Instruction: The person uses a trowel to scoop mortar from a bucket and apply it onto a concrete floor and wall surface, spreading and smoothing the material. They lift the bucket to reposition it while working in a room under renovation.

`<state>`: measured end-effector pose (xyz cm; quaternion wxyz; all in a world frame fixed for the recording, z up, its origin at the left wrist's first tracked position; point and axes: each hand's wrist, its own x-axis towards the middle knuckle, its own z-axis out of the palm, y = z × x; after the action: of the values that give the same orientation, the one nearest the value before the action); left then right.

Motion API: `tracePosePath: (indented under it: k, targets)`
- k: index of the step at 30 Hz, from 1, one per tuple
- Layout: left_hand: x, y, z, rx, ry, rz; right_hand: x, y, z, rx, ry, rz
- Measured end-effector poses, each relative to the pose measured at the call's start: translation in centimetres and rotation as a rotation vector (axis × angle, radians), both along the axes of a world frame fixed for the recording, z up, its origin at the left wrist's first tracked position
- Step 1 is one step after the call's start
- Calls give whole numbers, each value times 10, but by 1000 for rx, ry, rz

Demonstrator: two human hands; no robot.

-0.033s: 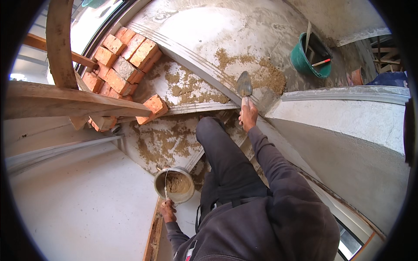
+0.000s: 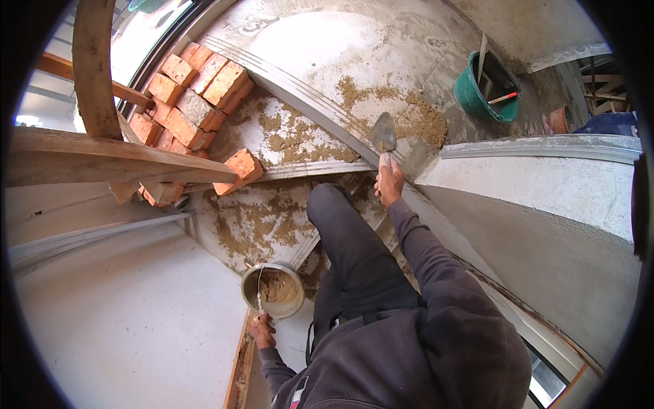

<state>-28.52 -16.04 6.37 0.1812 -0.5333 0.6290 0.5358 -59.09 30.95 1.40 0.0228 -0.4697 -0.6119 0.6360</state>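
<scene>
I've got the left hand [image 2: 262,331] gripping the bucket [image 2: 289,311] by its bail [image 2: 259,298], left of the leg [image 2: 354,249]; damp-looking mortar [image 2: 278,286] inside probably makes it heavy and swing-prone, so hold mid-bail. Right hand [image 2: 389,180] is closed around the handle of the trowel [image 2: 383,131] near the step edge [image 2: 317,114]: stiff, fairly light, grab handle only

Bright daylight, white glare at upper left, black fisheye corners.
</scene>
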Motion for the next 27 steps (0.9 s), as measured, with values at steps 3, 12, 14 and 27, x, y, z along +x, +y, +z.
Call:
tracePosePath:
  k: [3,12,14,27]
  targets:
    - [-1,0,5,-3,13,-11,-6,21,-3,13,-1,-87]
    - [1,0,6,-14,48,-56,-68,101,-15,111,-10,-437]
    - [0,1,6,-3,33,-59,-82,113,-17,144,-3,-241]
    - [7,7,14,-49,51,-5,-119,99,-58,728,-21,247]
